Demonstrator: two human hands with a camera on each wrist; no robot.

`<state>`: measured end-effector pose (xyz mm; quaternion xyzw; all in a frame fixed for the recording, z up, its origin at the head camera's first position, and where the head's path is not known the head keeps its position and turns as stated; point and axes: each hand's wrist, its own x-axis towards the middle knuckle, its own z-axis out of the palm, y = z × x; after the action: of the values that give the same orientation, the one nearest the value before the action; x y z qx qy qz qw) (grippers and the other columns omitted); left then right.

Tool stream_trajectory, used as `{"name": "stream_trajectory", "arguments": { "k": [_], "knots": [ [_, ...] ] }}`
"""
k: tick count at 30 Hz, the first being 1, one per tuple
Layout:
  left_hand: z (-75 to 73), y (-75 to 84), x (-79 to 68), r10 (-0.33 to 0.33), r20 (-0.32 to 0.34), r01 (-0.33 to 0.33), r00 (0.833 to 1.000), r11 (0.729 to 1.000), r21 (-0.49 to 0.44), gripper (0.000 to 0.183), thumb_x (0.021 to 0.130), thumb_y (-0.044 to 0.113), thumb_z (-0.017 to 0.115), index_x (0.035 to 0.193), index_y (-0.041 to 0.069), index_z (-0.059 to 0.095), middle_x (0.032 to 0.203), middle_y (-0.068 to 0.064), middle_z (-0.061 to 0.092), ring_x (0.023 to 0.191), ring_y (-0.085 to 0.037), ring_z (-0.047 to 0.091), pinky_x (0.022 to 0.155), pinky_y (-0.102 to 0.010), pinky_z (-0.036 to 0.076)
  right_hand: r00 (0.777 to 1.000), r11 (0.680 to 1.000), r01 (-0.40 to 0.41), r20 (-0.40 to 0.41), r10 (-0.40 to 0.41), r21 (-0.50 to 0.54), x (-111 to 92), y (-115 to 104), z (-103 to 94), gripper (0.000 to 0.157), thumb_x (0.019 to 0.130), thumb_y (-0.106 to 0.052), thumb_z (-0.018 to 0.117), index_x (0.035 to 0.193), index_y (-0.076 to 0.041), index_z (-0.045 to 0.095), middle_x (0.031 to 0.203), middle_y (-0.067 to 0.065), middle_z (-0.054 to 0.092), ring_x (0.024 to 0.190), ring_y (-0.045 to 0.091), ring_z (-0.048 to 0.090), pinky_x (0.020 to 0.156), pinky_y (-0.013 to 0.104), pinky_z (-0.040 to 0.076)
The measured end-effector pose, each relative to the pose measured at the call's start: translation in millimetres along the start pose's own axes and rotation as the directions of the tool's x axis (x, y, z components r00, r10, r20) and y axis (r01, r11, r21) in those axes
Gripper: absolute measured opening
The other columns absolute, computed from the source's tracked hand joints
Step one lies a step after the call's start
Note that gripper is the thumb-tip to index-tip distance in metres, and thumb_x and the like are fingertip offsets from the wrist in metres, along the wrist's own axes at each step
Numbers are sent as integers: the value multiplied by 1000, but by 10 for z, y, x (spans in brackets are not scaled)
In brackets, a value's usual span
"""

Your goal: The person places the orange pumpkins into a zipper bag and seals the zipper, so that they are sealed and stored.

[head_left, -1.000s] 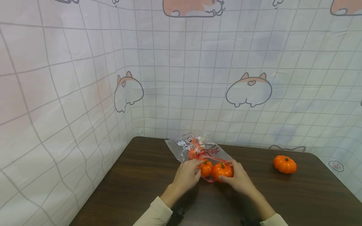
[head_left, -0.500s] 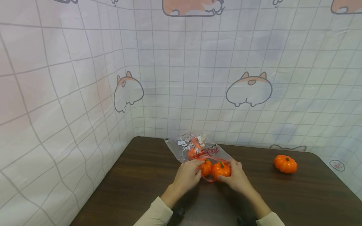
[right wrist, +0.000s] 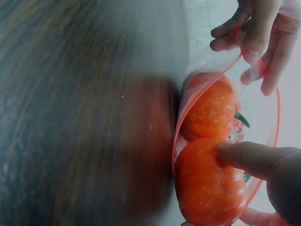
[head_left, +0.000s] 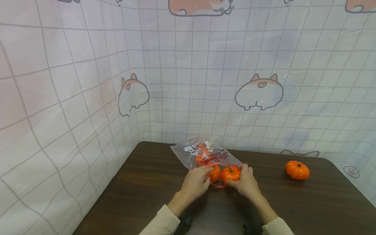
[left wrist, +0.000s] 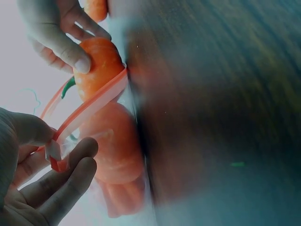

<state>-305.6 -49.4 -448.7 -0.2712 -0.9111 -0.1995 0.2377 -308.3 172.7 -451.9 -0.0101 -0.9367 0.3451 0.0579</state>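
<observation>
with the bag's mouth as the dial's centre in the head view, the left hand [head_left: 195,181] sits near 9 o'clock, thumb and fingers bent in to pinch the red rim [left wrist: 89,106]; the right hand [head_left: 247,182], near 3, has thumb and fingers curled round a pumpkin [head_left: 230,175] in the mouth, against a second pumpkin [head_left: 215,174] just inside the bag [head_left: 220,157]. if the left pinch slipped, the thin rim would likely sag and the mouth narrow. a hard push on the held pumpkin could jam it against its neighbour, or slide the loose bag toward 11 o'clock, where an orange shape [head_left: 202,152] shows under the film. being round and glossy, the held pumpkin might also roll from the fingers toward 6. the spare pumpkin [head_left: 297,170], at 3 and well apart, seems out of harm. below is a dark, wood-grained table [head_left: 141,182] with rounded far corners; at 9 and 12 stands a pale gridded cloth [head_left: 191,65] with corgi drawings [head_left: 259,94], rippled low down.
</observation>
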Motion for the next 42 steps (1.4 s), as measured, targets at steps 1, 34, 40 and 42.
{"name": "stream_trajectory", "arguments": {
  "k": [1, 34, 40, 42],
  "knots": [
    [1, -1, 0, 0, 4, 0, 1000, 1000, -2, 33, 88, 13, 72, 121, 14, 76, 115, 0, 77, 99, -19, 75, 83, -36, 60, 1000, 1000, 2, -1, -2, -3, 1, -6, 2, 75, 77, -29, 87, 128, 3, 42, 120, 27, 46, 98, 43, 60, 83, 56, 51],
    [-15, -11, -5, 60, 4, -60, 998, 998, 1, 33, 91, 18, 72, 123, 16, 76, 122, 2, 76, 105, -15, 74, 81, -33, 60, 1000, 999, 0, 14, -1, 54, 44, -23, -2, 36, 85, -22, 78, 105, -3, 56, 90, 10, 65, 80, 22, 60, 67, 33, 43],
    [-22, -4, -3, 56, 10, -56, 998, 998, 2, 32, 91, 18, 72, 123, 16, 76, 123, 2, 75, 105, -15, 74, 81, -33, 60, 1000, 998, 7, 26, -8, 67, 46, -29, -7, 33, 86, -21, 77, 105, -2, 59, 87, 7, 69, 76, 19, 60, 64, 32, 44],
    [-30, 0, -2, 55, 12, -55, 998, 998, 0, 32, 91, 18, 72, 123, 16, 76, 123, 2, 75, 105, -15, 74, 83, -33, 60, 999, 998, 16, 29, -18, 69, 50, -30, -13, 31, 86, -20, 77, 105, -1, 61, 89, 7, 70, 78, 20, 62, 66, 33, 46]
  ]
}}
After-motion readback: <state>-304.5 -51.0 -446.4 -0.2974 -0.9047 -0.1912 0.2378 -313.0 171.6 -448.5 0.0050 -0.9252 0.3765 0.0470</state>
